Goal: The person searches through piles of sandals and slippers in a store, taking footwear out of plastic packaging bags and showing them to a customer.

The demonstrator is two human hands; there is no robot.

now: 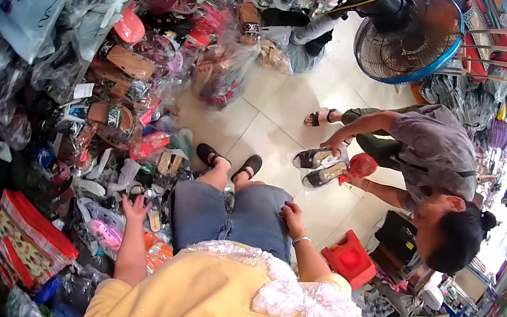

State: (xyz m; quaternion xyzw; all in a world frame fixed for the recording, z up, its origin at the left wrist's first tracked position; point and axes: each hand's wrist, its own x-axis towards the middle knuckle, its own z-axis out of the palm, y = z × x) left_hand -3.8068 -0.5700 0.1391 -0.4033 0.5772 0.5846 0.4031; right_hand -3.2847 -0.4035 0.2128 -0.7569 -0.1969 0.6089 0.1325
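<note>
My left hand point(136, 207) is raised over the packed footwear at my left side, its fingers spread and holding nothing. Close by lie a pair of pink clogs point(105, 233) in clear plastic and a tan-soled sandal point(154, 220). My right hand point(292, 220) rests by my right thigh, fingers loosely bent, with nothing visible in it. Ahead to the right, a crouching person point(439, 152) has one hand on a pair of dark sandals point(322, 175) in clear plastic on the floor. That person's other hand is beside a red plastic bag point(363, 165).
Bagged shoes pile up along the left, with a red-edged plaid bag point(35, 238) nearer me. A black fan with a blue rim point(410, 34) stands at the upper right. A red plastic stool point(349, 259) is to my right. Pale tiles point(263, 134) cover the floor.
</note>
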